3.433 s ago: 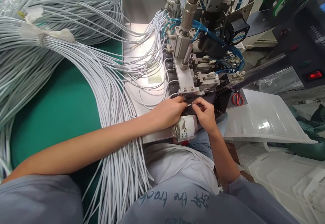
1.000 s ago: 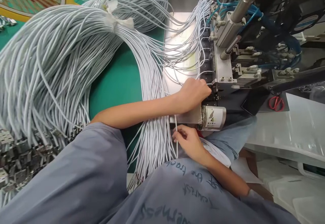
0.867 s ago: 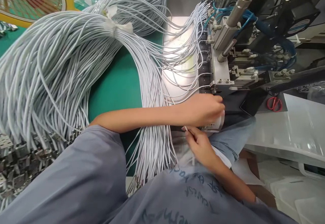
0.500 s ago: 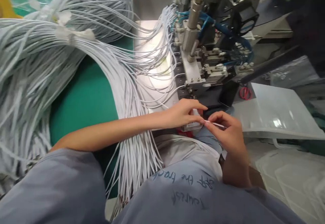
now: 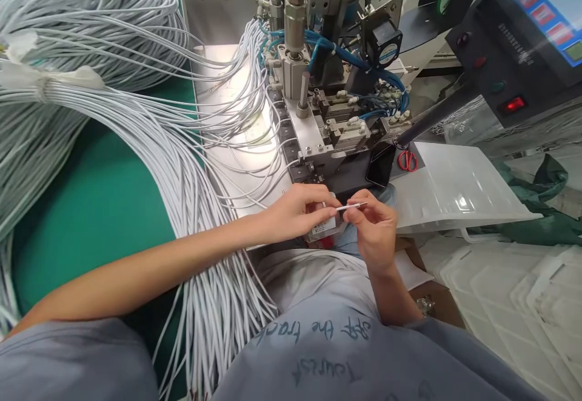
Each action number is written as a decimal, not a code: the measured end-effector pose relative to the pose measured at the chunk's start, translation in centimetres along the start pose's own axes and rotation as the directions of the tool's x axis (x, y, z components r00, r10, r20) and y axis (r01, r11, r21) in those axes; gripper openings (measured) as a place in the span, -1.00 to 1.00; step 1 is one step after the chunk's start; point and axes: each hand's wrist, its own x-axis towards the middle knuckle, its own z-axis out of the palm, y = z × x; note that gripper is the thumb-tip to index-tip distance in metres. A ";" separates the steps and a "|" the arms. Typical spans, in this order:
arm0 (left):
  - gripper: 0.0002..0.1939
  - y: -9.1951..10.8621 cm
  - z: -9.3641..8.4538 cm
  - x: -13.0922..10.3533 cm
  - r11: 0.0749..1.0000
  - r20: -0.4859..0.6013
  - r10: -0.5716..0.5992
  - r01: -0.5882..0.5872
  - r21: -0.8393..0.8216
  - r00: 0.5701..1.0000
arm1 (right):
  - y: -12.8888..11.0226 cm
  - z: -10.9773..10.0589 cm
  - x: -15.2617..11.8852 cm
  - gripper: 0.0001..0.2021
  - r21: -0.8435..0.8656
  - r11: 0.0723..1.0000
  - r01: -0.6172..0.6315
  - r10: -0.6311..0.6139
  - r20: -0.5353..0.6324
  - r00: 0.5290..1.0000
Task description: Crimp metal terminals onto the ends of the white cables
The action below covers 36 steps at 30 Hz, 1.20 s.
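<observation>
A thin white cable (image 5: pixel 347 207) stretches between my two hands, its stripped end pointing right. My left hand (image 5: pixel 309 208) pinches the cable between thumb and fingers. Close by, my right hand (image 5: pixel 373 222) has its thumb and index finger closed around the cable near its end. Just behind my left hand is a small clear box with a label (image 5: pixel 324 228), partly hidden by that hand. A big bundle of white cables (image 5: pixel 182 189) passes under my left forearm, and several of its strands run to the machine.
The metal machine (image 5: pixel 313 116) with blue air hoses stands ahead. Right of it are a phone (image 5: pixel 381 165), red scissors (image 5: pixel 408 160) and a white sheet (image 5: pixel 468 189). A control panel (image 5: pixel 513 56) hangs at upper right. Coiled cables (image 5: pixel 113 19) lie on the green mat (image 5: pixel 91 189).
The view has swung to the right, bringing the control panel and a wire spool into sight. My hands still hold the cable; its stripped end now shows beyond my right fingertips.
</observation>
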 end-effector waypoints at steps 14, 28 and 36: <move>-0.77 0.1 0.1 -0.2 0.994 -0.086 0.077 -0.069 0.089 0.993 | -1.1 -0.6 0.3 -0.85 -0.180 0.981 0.077 -0.063 0.081 0.995; -0.80 -0.5 0.2 -0.2 0.967 -0.094 0.243 -0.234 0.102 0.965 | -0.9 -0.4 0.7 -0.91 -0.275 0.927 0.256 -0.241 0.085 0.967; -0.80 -0.7 0.6 -0.5 0.941 -0.150 0.229 -0.179 0.286 0.962 | 0.4 1.8 -0.6 -0.87 -0.489 0.806 0.335 -0.415 -0.063 0.907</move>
